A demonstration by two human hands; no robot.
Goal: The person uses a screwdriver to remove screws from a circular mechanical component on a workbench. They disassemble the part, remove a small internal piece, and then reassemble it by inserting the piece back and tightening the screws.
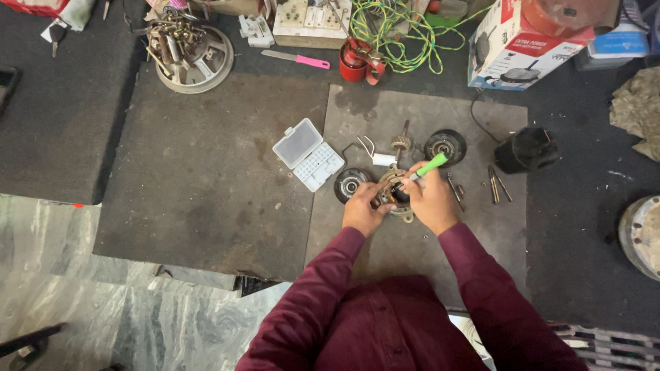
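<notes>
Left hand [363,209]: closed around the near-left rim of the small motor housing [397,195], steadying it on the grey floor mat [412,254].
Right hand [430,200]: wrapped shut on a green-handled screwdriver [430,167], its tip down in the middle of the housing.
Screwdriver axis: handle leans up toward 1 o'clock, tip points down toward 7 o'clock into the housing.
Motor housing position: directly between both hands, touching each; it lies at 12 o'clock from the person's maroon sleeves. The right hand does the tool work, the left lies just beside at 9 o'clock.
Loose parts: one black round end cap [351,184] just at 9 o'clock of the housing, another [445,146] at 1 o'clock; a geared rotor shaft [401,143] at 12 o'clock.
Bit case [307,154]: clear plastic, lid swung open, rows of small bits in the lower half; lies at 10 o'clock, near.
Spare tools [496,184]: a few metal pieces at 3 o'clock.
Metal dish [192,51]: far at 10 o'clock, heaped with brassy hardware.
Red oil can [357,60]: far at 12 o'clock, beside tangled green-yellow wire [392,31].
</notes>
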